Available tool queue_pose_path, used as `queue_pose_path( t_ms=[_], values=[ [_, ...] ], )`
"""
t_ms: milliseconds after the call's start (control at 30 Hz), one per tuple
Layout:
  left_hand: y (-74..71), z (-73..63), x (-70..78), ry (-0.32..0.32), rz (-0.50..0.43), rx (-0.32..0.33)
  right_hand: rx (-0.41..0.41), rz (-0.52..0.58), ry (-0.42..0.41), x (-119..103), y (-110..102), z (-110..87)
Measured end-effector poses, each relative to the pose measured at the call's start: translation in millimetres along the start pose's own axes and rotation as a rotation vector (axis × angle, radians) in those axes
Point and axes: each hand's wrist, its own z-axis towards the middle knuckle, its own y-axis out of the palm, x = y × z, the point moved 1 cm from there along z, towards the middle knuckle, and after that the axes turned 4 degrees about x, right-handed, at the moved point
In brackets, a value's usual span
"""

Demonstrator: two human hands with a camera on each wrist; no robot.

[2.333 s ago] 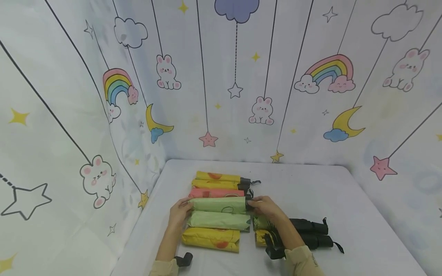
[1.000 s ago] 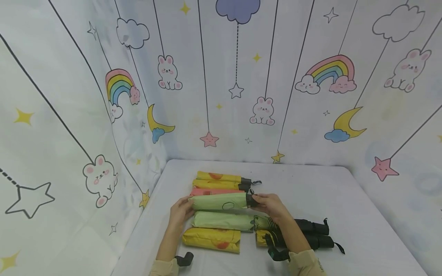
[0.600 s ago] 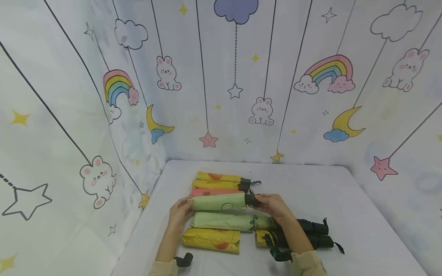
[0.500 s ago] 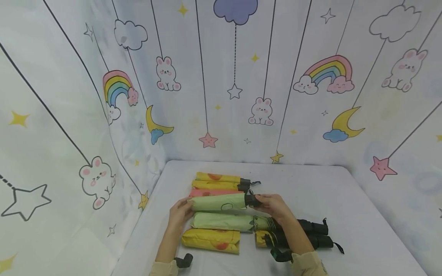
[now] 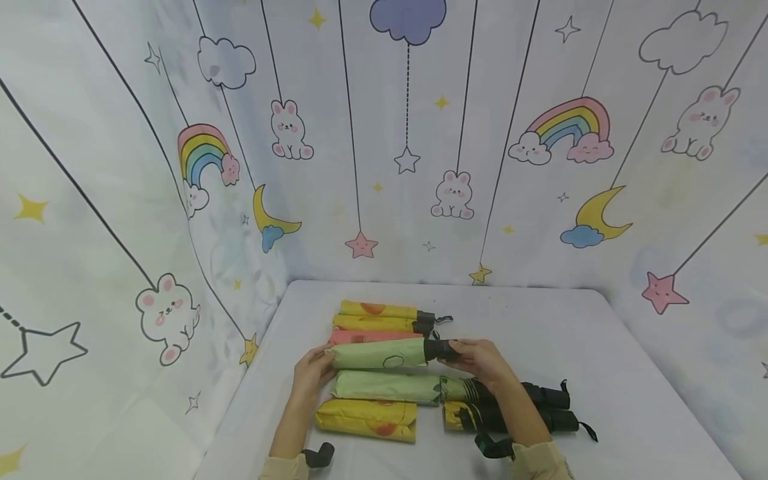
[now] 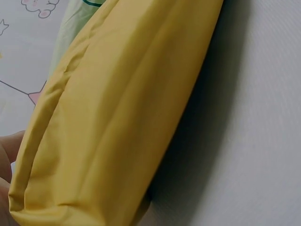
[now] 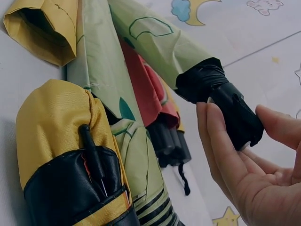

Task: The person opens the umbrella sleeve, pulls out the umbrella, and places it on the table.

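Observation:
A folded umbrella in a light green sleeve (image 5: 378,353) is held across the middle, over the table. At its left end my left hand (image 5: 313,373) grips the sleeve between thumb and fingers. My right hand (image 5: 480,360) pinches the black handle (image 7: 235,113), which sticks out of the sleeve's right end. Nearer to me lie a second light green sleeve (image 5: 387,387) and a yellow sleeve (image 5: 366,420), which looks hollow at its end in the right wrist view. That yellow sleeve (image 6: 117,108) fills most of the left wrist view, with only fingertips at its left edge.
Beyond the hands lie a red-sleeved umbrella (image 5: 348,337) and two yellow-sleeved umbrellas (image 5: 372,309) with black handles. Under my right forearm lie a green-and-black umbrella (image 5: 459,388) and a yellow-and-black umbrella (image 5: 558,420). A patterned cloth (image 5: 336,200) hangs around the white table (image 5: 528,327).
The green-sleeved umbrella has been lifted from the table. My right hand has shifted right with the handle, and more of the black part shows outside the sleeve. The left hand stays nearly still.

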Motion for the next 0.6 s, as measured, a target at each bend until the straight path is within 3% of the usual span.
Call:
queue_pose_path(
  t_ms=[600],
  values=[
    [-0.5, -0.6, -1.2, -0.003, -0.013, -0.007, 0.051, 0.030, 0.016, -2.6, -12.1, -4.0]
  ],
)
